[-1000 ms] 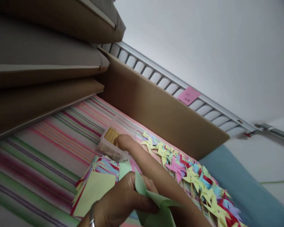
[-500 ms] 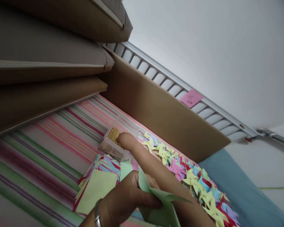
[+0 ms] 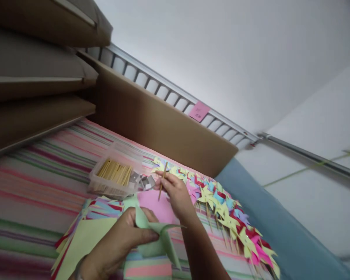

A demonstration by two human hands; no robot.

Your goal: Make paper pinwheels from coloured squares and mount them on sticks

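My left hand [image 3: 128,233] pinches a light green paper pinwheel [image 3: 154,243], its cut corners curling up. A thin wooden stick [image 3: 162,182] is held between the fingertips of my right hand [image 3: 175,192]. Just left of that hand stands a clear plastic box [image 3: 93,181] with many short wooden sticks [image 3: 115,172] in it. A small grey box-like item [image 3: 147,182] lies beside it. Beneath my hands is a pink paper sheet [image 3: 157,204]. A stack of coloured paper [image 3: 87,233], pale yellow on top, lies left of my left hand.
Many finished paper pinwheels [image 3: 221,210] on sticks lie in a row at the right on the striped cloth [image 3: 61,175]. Behind rises a brown board [image 3: 151,120] before a white radiator [image 3: 151,85] with a pink note [image 3: 199,111]. Stacked cushions [image 3: 41,66] fill the upper left.
My right hand has come out of the plastic box and moved right with a wooden stick. My left hand still holds the green pinwheel. The view has shifted to the right.
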